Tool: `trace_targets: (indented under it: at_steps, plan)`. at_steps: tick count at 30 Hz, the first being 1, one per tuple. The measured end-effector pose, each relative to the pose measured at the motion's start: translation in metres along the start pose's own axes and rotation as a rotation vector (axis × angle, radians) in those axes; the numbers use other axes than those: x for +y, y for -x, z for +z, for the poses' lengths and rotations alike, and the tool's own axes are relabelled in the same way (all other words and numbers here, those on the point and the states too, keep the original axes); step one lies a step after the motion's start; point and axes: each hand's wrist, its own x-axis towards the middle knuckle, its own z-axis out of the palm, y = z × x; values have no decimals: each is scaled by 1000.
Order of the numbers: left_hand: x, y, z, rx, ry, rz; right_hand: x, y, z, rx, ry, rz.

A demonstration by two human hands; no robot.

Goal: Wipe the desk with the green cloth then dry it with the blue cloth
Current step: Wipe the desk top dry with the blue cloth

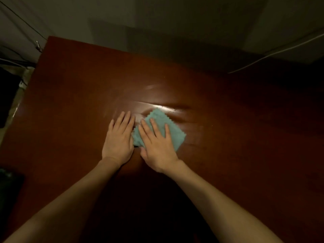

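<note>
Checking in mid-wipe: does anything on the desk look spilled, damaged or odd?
Nothing stands out. The right hand presses the cloth flat on the desk; the left hand lies flat beside it. The pale streaks ahead look like wiping marks under glare.

Two bare forearms, sleeveless, no jewellery

A cloth (163, 127) lies flat near the middle of the tabletop (73, 95). The right hand (156, 142) rests flat on the cloth's near left part. The left hand (119, 139) lies flat on the tabletop just left of the cloth, beside the right hand. A cable (273, 53) runs behind the tabletop's far right edge.
</note>
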Motion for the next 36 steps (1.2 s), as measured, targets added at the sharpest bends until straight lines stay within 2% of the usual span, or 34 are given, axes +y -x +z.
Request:
trace_targets:
  at_steps: [2, 3, 6, 10, 12, 15, 17, 19, 22, 24, 25, 26, 28, 31, 33, 36]
  plan:
    - [0, 0, 0, 25, 18, -6, 17, -23, -11, 15, 24, -56]
    - [0, 0, 1, 38, 25, -12, 27, -28, -15, 5, -3, -22]
    - [1, -1, 2, 60, 38, -21, 62, -11, -10, 36, -101, 242]
    - [4, 0, 1, 45, 31, -22, 77, 32, 8, 153, -70, 594]
    - [4, -1, 0, 41, 22, -23, 52, 14, 2, 137, -169, 556]
    - [4, -2, 1, 47, 29, -27, -3, -26, -7, 120, -165, 204]
    - [3, -1, 1, 61, 40, -29, -5, -33, -13, 53, -154, 89]
    - [2, -1, 1, 77, 38, -26, 27, -21, -7, 53, -144, 161]
    - [2, 0, 3, 79, 35, -22, 80, 24, 6, 200, -123, 509]
    - [4, 1, 3, 71, 31, -24, 85, 39, 11, 155, -127, 672]
    - [4, 0, 3, 68, 25, -27, 76, 32, 9, 136, -143, 695]
    - [4, -1, 3, 66, 18, -29, 61, 19, 3, 149, -158, 662]
    - [3, -2, 2, 65, 14, -25, 26, -14, -7, 151, -166, 453]
    - [1, -1, 1, 71, 21, -19, 8, -31, -9, 28, -178, 156]
    - [1, -1, 2, 76, 19, -6, 35, -12, -3, 76, -123, 192]
    - [0, -1, 3, 72, 14, -9, 92, 23, 6, 136, -90, 490]
